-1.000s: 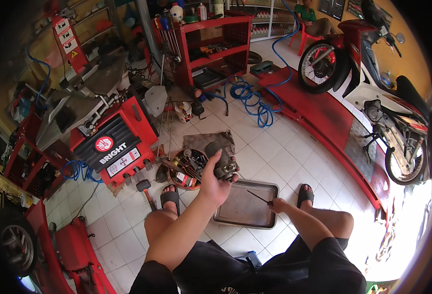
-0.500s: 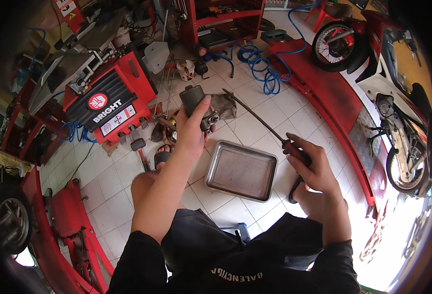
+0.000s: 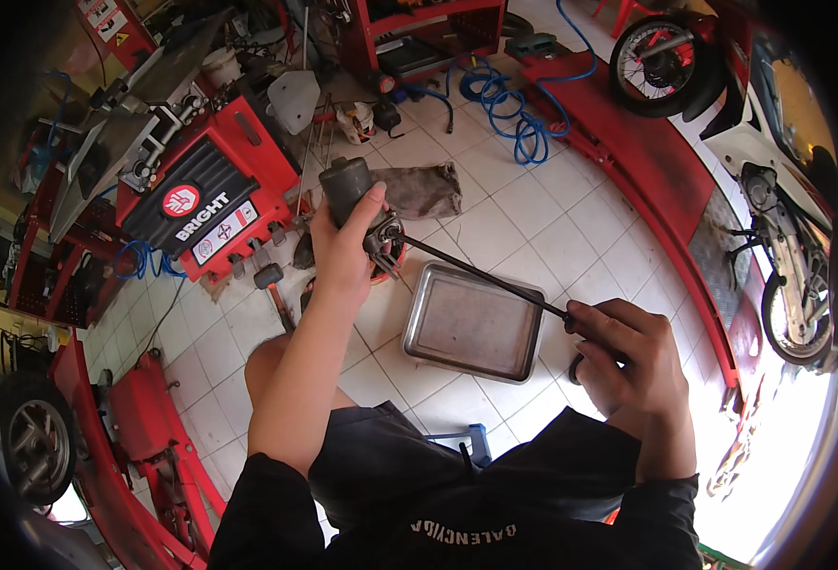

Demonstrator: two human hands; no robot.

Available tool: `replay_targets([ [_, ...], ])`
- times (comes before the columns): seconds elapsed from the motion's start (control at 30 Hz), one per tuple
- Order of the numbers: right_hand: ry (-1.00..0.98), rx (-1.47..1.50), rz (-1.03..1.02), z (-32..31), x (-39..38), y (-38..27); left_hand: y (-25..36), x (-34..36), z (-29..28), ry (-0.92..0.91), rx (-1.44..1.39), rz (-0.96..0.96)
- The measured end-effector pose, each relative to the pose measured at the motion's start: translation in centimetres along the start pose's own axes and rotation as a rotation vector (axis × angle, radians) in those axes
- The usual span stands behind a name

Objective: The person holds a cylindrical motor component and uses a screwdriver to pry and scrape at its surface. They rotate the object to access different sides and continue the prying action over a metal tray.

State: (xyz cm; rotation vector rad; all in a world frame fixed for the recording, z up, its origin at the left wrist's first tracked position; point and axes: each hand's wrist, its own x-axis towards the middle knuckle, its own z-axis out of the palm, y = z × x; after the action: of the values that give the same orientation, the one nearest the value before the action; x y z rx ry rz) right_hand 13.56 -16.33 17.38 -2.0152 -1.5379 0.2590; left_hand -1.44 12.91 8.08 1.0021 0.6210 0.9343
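My left hand (image 3: pixel 345 256) is wrapped round a dark grey cylindrical metal part (image 3: pixel 347 185) with a brighter, more intricate fitting at its lower right. Gripped in my right hand (image 3: pixel 633 356) is a long screwdriver (image 3: pixel 481 274), its thin dark shaft slanting up to the left. The shaft's far end meets the fitting; its very tip is hidden there. Below the shaft, a shallow rectangular metal tray (image 3: pixel 471 328) rests on the tiled floor between my legs. A dirty grey rag (image 3: pixel 428 190) lies just beyond the part.
A red and black machine (image 3: pixel 210 190) stands at the left, with a mallet (image 3: pixel 272 285) in front of it. Blue hose (image 3: pixel 523 123) coils on the floor ahead. A red lift ramp (image 3: pixel 628 161) and a motorcycle (image 3: pixel 771 218) are at the right.
My right hand has moved slightly right and down. The screwdriver has swung from pointing past the part to touching its fitting. My left hand has shifted a little left with the part.
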Motion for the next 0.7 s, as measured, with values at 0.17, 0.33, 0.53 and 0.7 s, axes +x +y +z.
replay_targets([
  [0.17, 0.016, -0.042, -0.041, 0.1, -0.6, 0.9, -0.1, -0.2, 0.2, -0.020, -0.015, -0.006],
  [0.33, 0.004, -0.080, -0.018, 0.1, -1.2, 0.8, -1.0, -0.3, -0.5, -0.081, 0.054, -0.039],
  [0.53, 0.003, -0.115, -0.026, 0.3, -1.6, 0.8, -1.3, -0.6, 0.0, -0.078, 0.051, -0.066],
  [0.7, 0.010, -0.151, -0.069, 0.5, -1.7, 1.1, -1.3, -0.8, 0.2, -0.067, 0.055, -0.059],
])
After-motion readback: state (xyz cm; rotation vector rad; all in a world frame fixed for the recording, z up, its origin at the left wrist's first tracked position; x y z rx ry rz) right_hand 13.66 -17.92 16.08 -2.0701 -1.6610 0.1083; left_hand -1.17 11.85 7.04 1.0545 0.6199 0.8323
